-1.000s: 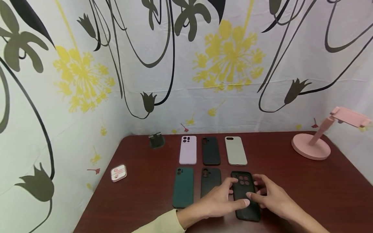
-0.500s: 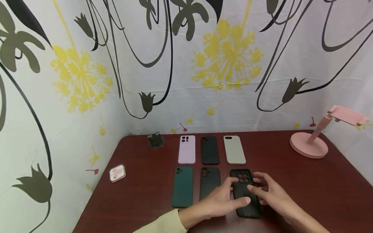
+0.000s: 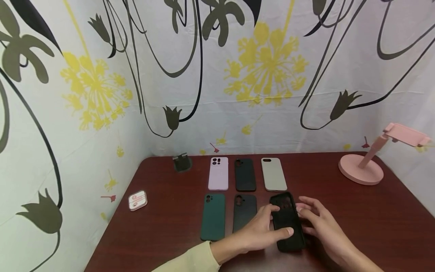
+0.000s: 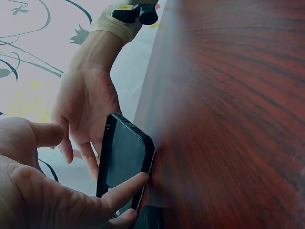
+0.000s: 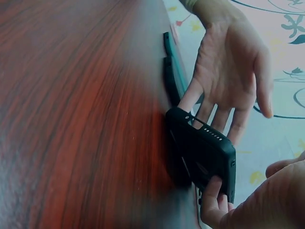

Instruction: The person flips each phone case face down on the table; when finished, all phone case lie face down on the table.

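Observation:
A black phone case [image 3: 289, 223] with a camera cutout at its far end is tilted up off the table between both hands. My left hand [image 3: 259, 232] holds it at the left side, index finger by the camera end and thumb above its face. At the right edge, the fingers of my right hand [image 3: 323, 226] are bent against the case. In the left wrist view, left fingertips [image 4: 128, 191] lie across the case's dark face [image 4: 121, 150]. The right wrist view shows a right fingertip [image 5: 212, 188] on the case, whose bottom edge has a port slot and small holes.
Left of the hands lie a green case [image 3: 213, 217] and a dark grey case [image 3: 244, 211]. Behind are lilac [image 3: 218, 173], black [image 3: 245, 174] and pale [image 3: 274, 174] cases. A pink stand [image 3: 361, 170], earphone box [image 3: 137, 200] and dark clip-like item [image 3: 182, 162] stand farther out.
The phone case has tilted and turned slightly, its camera end shifting away. My right thumb has drawn back from the case's face to its right edge; the left hand has barely moved.

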The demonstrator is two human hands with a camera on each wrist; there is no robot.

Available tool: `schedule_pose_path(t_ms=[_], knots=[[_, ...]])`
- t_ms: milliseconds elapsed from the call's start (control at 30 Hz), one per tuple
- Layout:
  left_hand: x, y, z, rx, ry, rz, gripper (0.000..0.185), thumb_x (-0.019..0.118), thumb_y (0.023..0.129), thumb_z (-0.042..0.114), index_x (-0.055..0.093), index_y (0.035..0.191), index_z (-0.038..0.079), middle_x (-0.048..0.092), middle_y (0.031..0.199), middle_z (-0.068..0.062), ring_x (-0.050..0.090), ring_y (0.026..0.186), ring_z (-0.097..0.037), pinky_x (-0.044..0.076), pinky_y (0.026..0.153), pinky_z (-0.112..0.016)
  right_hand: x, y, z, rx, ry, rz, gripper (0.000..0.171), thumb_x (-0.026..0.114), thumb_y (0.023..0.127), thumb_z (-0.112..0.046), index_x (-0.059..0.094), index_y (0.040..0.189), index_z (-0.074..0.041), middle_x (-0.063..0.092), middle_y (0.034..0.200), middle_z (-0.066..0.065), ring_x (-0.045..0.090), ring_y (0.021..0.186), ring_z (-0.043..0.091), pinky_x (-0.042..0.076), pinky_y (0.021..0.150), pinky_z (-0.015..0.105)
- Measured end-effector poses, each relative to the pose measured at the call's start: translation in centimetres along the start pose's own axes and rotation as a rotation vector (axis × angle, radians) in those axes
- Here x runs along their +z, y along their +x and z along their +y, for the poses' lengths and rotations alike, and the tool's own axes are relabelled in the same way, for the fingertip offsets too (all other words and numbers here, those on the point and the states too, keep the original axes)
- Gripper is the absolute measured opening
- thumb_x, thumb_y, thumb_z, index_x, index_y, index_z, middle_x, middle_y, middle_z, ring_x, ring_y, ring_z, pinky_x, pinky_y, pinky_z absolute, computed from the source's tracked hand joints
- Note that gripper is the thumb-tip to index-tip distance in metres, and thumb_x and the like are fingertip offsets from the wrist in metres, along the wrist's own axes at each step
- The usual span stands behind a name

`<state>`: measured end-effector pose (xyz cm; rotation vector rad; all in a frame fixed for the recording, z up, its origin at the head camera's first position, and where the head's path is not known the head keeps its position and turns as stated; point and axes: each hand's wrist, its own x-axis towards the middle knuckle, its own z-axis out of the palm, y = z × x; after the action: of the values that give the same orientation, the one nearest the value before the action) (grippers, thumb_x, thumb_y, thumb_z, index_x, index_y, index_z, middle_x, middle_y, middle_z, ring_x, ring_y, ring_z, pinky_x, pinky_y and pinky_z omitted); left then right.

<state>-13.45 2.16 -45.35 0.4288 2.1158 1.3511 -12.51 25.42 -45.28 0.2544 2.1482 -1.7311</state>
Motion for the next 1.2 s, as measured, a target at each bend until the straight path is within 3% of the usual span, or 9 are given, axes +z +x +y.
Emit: schedule_pose_path(t_ms=[367,500,667,767,1000,1200], knots=[[0.1,0.4,0.0,0.003,0.006,0.009,0.064,0.068,0.100,0.050,0.042,0.155,0.031,0.047,0.156,0.001,0.053,0.143,-0.017,0.055,0.107,-0.044,0.8,-0.8,-0.2,-0.018,0.076,0.012,0.067,0.047,0.114,-0.043,0.019,0.166,-0.012,0.037,0.163,0.015,0.061,0.118,0.002,0.059,0.095,0.033],[0.2,0.5,0.0,0.004,-0.002,0.019,0.067,0.069,0.099,0.051,0.040,0.156,0.030,0.046,0.156,0.002,0.053,0.143,-0.017,0.054,0.108,-0.041,1.7,-1.1,-0.4,-0.033,0.079,0.020,0.062,0.043,0.115,-0.041,0.022,0.165,-0.012,0.038,0.163,0.015,0.060,0.120,0.005,0.058,0.094,0.032],[0.3,0.5,-0.1,0.013,-0.039,0.049,0.078,0.071,0.098,0.048,0.032,0.161,0.025,0.043,0.161,0.001,0.051,0.147,-0.020,0.051,0.113,-0.042,3.2,-1.3,-0.6,-0.028,0.101,0.038,0.057,0.025,0.117,-0.047,0.028,0.162,-0.012,0.043,0.158,0.014,0.060,0.118,0.007,0.056,0.092,0.032],[0.3,0.5,-0.4,0.034,-0.012,0.050,0.081,0.069,0.099,0.048,0.028,0.164,0.022,0.040,0.164,-0.001,0.049,0.149,-0.021,0.050,0.115,-0.041,3.9,-1.1,-0.7,-0.018,0.113,0.045,0.058,0.019,0.117,-0.046,0.028,0.162,-0.011,0.044,0.157,0.014,0.059,0.116,0.008,0.056,0.089,0.032],[-0.1,0.4,-0.8,0.080,0.002,0.013,0.082,0.063,0.105,0.044,0.018,0.168,0.017,0.039,0.165,-0.007,0.048,0.150,-0.023,0.050,0.115,-0.036,4.3,-1.2,-0.6,-0.031,0.138,0.049,0.056,0.018,0.118,-0.042,0.030,0.161,-0.009,0.046,0.156,0.016,0.059,0.115,0.008,0.058,0.089,0.034],[0.0,0.0,-0.7,0.092,-0.068,0.039,0.082,0.068,0.104,0.036,0.018,0.167,0.022,0.044,0.162,-0.006,0.055,0.143,-0.020,0.054,0.107,-0.033,4.2,-1.3,-0.5,-0.027,0.130,0.019,0.055,0.025,0.118,-0.042,0.031,0.161,-0.008,0.046,0.158,0.018,0.060,0.121,0.013,0.059,0.093,0.036]])
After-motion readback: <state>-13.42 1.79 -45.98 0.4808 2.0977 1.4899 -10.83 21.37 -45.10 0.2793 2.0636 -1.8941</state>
